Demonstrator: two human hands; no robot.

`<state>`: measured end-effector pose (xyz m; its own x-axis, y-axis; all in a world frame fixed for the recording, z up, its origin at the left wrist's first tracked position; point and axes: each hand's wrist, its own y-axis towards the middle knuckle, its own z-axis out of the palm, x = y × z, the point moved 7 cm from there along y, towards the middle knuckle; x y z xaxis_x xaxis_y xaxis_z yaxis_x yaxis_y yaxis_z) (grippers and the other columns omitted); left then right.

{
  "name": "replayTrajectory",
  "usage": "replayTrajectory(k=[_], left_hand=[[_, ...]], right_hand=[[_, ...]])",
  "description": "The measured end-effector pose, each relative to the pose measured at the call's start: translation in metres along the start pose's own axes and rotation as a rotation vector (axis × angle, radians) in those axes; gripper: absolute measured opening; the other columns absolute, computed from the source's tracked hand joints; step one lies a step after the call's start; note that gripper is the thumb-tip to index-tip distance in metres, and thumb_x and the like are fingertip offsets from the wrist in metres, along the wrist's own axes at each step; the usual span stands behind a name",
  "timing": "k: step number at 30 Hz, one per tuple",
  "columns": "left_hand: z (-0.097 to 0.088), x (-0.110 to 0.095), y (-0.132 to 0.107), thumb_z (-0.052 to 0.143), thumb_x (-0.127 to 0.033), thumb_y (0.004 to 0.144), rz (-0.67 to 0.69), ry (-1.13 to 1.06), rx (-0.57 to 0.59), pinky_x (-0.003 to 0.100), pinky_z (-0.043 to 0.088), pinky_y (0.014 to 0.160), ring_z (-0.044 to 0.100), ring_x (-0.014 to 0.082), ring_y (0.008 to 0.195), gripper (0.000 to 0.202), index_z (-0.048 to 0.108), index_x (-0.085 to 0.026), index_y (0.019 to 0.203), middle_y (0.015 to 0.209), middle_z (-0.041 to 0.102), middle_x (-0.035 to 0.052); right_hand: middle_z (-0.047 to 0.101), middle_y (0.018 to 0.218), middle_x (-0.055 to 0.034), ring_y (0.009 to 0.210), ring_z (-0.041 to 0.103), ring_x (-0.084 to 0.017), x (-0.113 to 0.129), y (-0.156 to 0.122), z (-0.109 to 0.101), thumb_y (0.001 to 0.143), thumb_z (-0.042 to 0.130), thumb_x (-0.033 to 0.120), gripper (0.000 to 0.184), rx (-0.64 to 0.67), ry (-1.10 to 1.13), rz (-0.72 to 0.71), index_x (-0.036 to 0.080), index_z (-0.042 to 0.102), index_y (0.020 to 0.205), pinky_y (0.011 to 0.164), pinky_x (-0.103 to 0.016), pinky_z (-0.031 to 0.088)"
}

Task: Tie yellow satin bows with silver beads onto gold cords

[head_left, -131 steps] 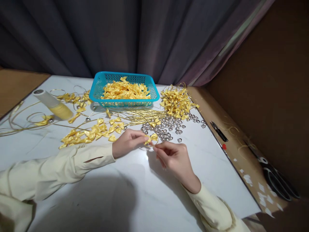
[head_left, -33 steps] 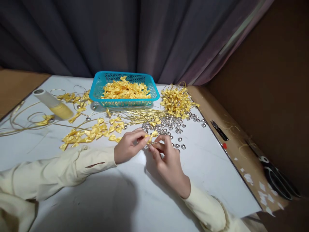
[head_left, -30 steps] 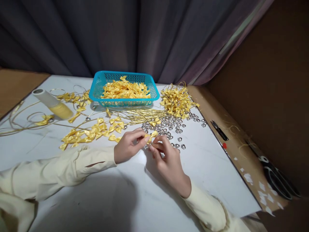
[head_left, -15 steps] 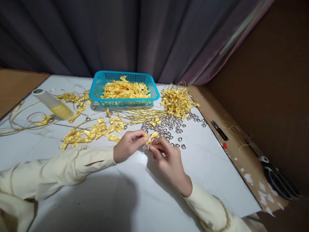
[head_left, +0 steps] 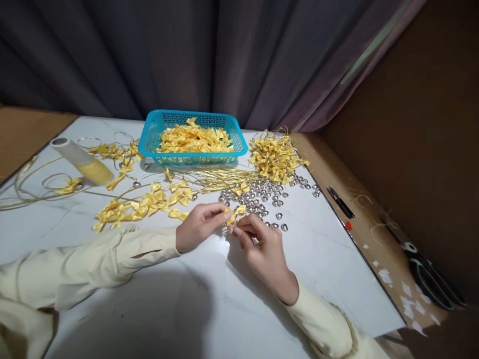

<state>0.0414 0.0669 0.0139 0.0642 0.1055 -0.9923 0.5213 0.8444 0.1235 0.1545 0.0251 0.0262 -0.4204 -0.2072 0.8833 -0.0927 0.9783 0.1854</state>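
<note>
Between the thumb and fingers of my left hand [head_left: 204,224] a yellow ribbon bow [head_left: 239,211] is pinched above the table. My right hand [head_left: 262,247] is closed in a pinch at the bow's lower edge; what its fingertips grip is too small to make out. Just beyond my hands lie scattered silver heart-shaped beads [head_left: 258,192]. Loose yellow bows [head_left: 151,199] spread on the table left of them. A bundle of gold cords [head_left: 224,177] runs behind the beads.
At the back stands a blue basket [head_left: 192,158] full of yellow bows. A pile of corded bows [head_left: 275,157] sits to its right. A glue bottle [head_left: 84,162] leans at left. A black pen [head_left: 340,202], scissors [head_left: 430,279] and paper scraps [head_left: 407,301] lie along the right side.
Almost nothing differs. My right hand has shifted very slightly at the bow, which my left hand keeps pinched.
</note>
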Motion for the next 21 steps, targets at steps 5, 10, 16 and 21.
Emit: replayTrajectory(k=[5, 10, 16, 21], left_hand=[[0.0004, -0.0036, -0.0010, 0.048, -0.032, 0.089, 0.042, 0.087, 0.001, 0.025, 0.043, 0.065, 0.053, 0.0127, 0.065, 0.028, 0.059, -0.014, 0.069, 0.067, 0.058, 0.0012], [-0.0006, -0.0055, -0.0011, 0.048, -0.037, 0.089, 0.081, 0.193, -0.017, 0.026, 0.042, 0.064, 0.052, 0.0143, 0.067, 0.032, 0.058, -0.015, 0.069, 0.068, 0.057, 0.0024], [0.0000, -0.0051, -0.0011, 0.046, -0.036, 0.090, 0.070, 0.178, 0.001, 0.027, 0.041, 0.064, 0.051, 0.0140, 0.066, 0.033, 0.057, -0.014, 0.068, 0.068, 0.056, 0.0024], [0.0001, -0.0045, -0.0018, 0.046, -0.034, 0.090, 0.077, 0.173, 0.004, 0.027, 0.040, 0.065, 0.051, 0.0144, 0.067, 0.031, 0.057, -0.014, 0.068, 0.069, 0.055, 0.0026]], right_hand=[[0.064, 0.065, -0.0006, 0.056, 0.058, -0.013, 0.0012, 0.0002, -0.0029, 0.077, 0.048, 0.010, 0.013, -0.001, -0.031, -0.010, 0.019, 0.052, 0.069, 0.054, -0.022, 0.042], [0.059, 0.057, 0.0017, 0.046, 0.050, -0.011, 0.0019, -0.0004, -0.0044, 0.077, 0.048, 0.010, 0.015, -0.002, -0.054, -0.003, 0.019, 0.052, 0.065, 0.048, -0.021, 0.037], [0.053, 0.051, 0.0043, 0.042, 0.044, -0.009, 0.0044, 0.0001, -0.0041, 0.076, 0.048, 0.010, 0.016, -0.001, -0.057, -0.002, 0.019, 0.052, 0.063, 0.045, -0.020, 0.033], [0.048, 0.047, 0.0057, 0.041, 0.041, -0.008, 0.0054, -0.0003, -0.0048, 0.076, 0.048, 0.010, 0.017, 0.003, -0.057, -0.002, 0.019, 0.050, 0.062, 0.044, -0.020, 0.032]])
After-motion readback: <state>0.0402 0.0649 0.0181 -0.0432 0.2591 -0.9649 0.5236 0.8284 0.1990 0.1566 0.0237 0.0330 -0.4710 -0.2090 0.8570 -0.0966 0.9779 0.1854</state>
